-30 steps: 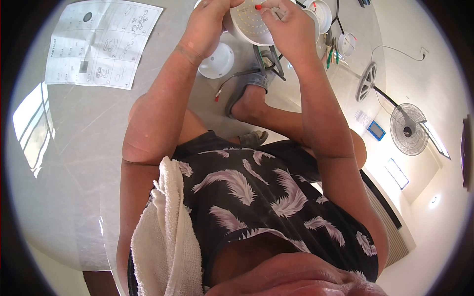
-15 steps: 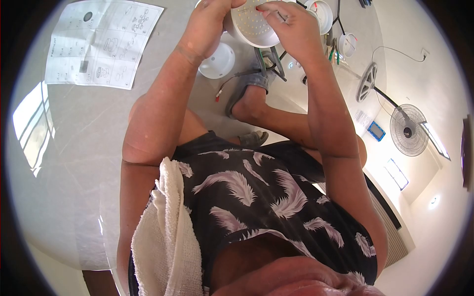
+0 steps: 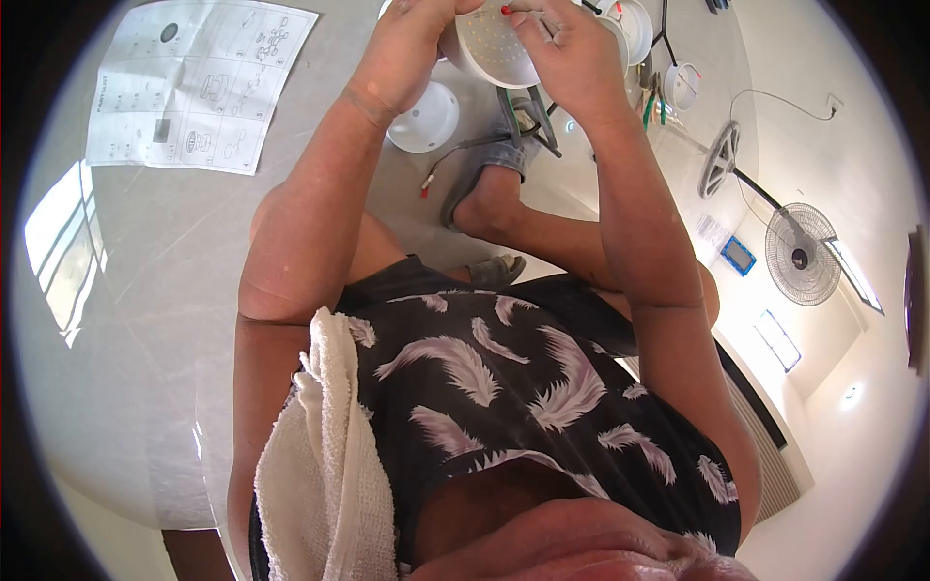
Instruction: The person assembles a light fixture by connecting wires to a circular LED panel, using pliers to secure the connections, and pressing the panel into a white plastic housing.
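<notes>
A round white LED lamp (image 3: 491,53), its inner face dotted with small yellowish LEDs, is held up at the top edge of the view. My left hand (image 3: 415,48) is closed on the lamp's left rim, its fingertips partly cut off by the frame. My right hand (image 3: 573,58) reaches over the right rim, fingers pinched together beside a small red piece (image 3: 506,11); what they hold I cannot make out. Below my left hand lies a white round cup-shaped part (image 3: 426,118). A dark cable (image 3: 465,146) with a red-tipped connector runs below the lamp.
A printed instruction sheet (image 3: 194,82) lies on the glossy table (image 3: 145,320) at left. At upper right are more white round fittings (image 3: 682,87) with dark cables, and green-handled pliers (image 3: 649,108). A standing fan (image 3: 802,254) and a blue-framed object (image 3: 738,256) are farther right.
My right hand has shifted slightly left and up over the lamp, and its fingers have turned. The lamp tilts a little differently. My left hand keeps its hold.
</notes>
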The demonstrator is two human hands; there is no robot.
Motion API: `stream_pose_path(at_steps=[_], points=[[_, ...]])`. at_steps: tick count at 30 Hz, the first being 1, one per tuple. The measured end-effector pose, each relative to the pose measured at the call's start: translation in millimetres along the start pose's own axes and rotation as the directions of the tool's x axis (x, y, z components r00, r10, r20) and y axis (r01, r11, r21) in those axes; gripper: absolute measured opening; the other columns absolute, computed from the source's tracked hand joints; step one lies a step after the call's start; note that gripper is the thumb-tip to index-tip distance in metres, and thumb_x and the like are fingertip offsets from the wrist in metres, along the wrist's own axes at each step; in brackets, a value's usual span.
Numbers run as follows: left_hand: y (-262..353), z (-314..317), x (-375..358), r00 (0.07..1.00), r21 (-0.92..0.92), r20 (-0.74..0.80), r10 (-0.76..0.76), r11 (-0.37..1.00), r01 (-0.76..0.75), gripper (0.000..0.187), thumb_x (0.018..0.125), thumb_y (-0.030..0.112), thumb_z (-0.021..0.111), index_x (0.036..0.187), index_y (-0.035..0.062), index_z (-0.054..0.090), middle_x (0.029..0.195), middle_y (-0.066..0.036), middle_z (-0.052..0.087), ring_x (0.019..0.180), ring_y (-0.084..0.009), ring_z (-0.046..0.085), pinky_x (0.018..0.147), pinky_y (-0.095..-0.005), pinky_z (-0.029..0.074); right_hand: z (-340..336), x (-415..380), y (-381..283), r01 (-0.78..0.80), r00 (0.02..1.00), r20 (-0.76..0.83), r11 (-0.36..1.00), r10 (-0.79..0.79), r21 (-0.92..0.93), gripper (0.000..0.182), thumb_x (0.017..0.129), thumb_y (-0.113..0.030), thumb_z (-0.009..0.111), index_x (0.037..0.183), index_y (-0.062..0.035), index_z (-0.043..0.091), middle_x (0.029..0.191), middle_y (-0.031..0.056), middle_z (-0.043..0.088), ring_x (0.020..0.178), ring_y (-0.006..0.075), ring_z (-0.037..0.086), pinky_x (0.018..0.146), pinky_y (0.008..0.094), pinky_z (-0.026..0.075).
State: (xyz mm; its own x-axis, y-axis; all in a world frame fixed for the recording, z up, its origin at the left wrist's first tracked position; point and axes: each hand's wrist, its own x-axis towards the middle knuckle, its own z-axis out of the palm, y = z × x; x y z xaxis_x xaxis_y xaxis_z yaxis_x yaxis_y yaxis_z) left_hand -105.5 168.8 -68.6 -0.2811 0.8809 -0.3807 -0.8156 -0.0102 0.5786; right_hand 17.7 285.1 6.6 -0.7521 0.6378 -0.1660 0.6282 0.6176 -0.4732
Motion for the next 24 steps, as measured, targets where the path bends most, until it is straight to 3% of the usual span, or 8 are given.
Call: stream_pose_path(at_steps=[2,4,10,16,20,24], points=[[0,0,0,1.0,0.013,-0.009,-0.011,1.0,0.011,0.06,0.091,0.023,0.054,0.145,-0.0011,0.044,0.128,-0.016,0.059,0.118,-0.0261,0.057,0.103,-0.0375,0.045,-2,1,-1,0.013,0.999,0.034,1.0,-0.013,0.012,0.02,0.095,-0.018,0.066,0.108,-0.0033,0.07,0.1,0.0214,0.072,0.095,0.0367,0.071,0.082,0.0402,0.054],[-2,0,1,0.999,-0.014,0.044,0.021,1.0,-0.02,0.06,0.091,0.024,0.055,0.145,-0.0008,0.043,0.13,-0.017,0.058,0.119,-0.0264,0.056,0.104,-0.0381,0.045,-3,3,-6,-0.141,0.989,0.058,0.985,0.135,0.101,0.02,0.095,-0.018,0.065,0.106,-0.0025,0.07,0.098,0.0206,0.073,0.095,0.0349,0.072,0.082,0.0399,0.053],[-3,-1,0,0.998,-0.024,0.067,0.014,1.0,-0.012,0.063,0.092,0.027,0.056,0.147,0.0007,0.041,0.133,-0.016,0.056,0.122,-0.0264,0.055,0.106,-0.0386,0.044,2,3,-5,-0.203,0.979,0.031,0.974,0.2,0.097,0.021,0.095,-0.018,0.064,0.104,0.0,0.069,0.096,0.0201,0.073,0.092,0.0332,0.072,0.082,0.0391,0.053],[-7,-4,2,0.996,-0.088,0.085,0.018,0.996,-0.01,0.062,0.092,0.028,0.057,0.146,0.0023,0.041,0.134,-0.016,0.056,0.122,-0.0259,0.055,0.105,-0.0392,0.044,-10,5,-10,-0.236,0.965,0.149,0.965,0.218,0.116,0.023,0.093,-0.017,0.067,0.104,0.0019,0.07,0.096,0.0216,0.073,0.092,0.0324,0.073,0.08,0.0378,0.053],[-9,-7,3,0.994,-0.107,0.11,0.011,0.994,0.0,0.063,0.092,0.029,0.057,0.146,0.0031,0.041,0.133,-0.016,0.055,0.121,-0.0257,0.055,0.104,-0.0394,0.045,-9,2,-11,-0.215,0.968,0.144,0.976,0.207,0.041,0.024,0.093,-0.017,0.067,0.105,0.0034,0.069,0.096,0.0214,0.073,0.092,0.0312,0.073,0.081,0.0374,0.054],[-7,-6,2,0.995,-0.016,0.097,-0.013,1.0,0.015,0.066,0.091,0.032,0.059,0.147,0.0038,0.04,0.132,-0.015,0.055,0.121,-0.0257,0.054,0.103,-0.0392,0.045,-5,1,-8,-0.257,0.964,0.106,0.959,0.245,0.12,0.024,0.093,-0.016,0.066,0.106,0.004,0.07,0.096,0.0207,0.074,0.093,0.0296,0.073,0.081,0.0367,0.053]])
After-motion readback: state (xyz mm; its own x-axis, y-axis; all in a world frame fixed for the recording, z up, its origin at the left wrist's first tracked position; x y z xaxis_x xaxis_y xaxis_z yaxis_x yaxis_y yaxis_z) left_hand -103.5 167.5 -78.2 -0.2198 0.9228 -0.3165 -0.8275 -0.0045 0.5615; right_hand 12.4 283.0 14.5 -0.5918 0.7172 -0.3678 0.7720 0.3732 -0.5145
